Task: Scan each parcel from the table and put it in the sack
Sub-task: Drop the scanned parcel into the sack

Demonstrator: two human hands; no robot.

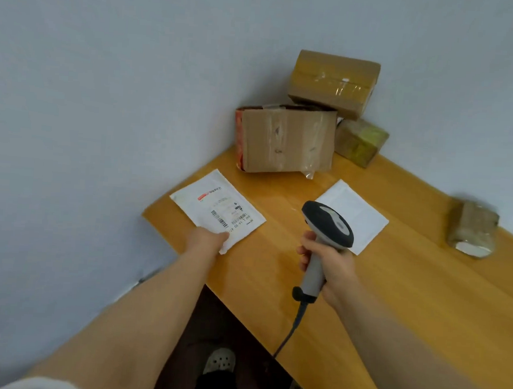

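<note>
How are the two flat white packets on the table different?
The left packet shows a printed label with barcodes; the right packet shows a blank white face. The left hand grips the left packet's near corner; the right packet lies untouched, past the scanner in the right hand. Both are flat, white and lie on the table.

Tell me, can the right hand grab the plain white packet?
Probably not yet: the right hand is gripping the scanner, so it is full. The plain white packet lies just beyond it on the table, with nothing between.
</note>
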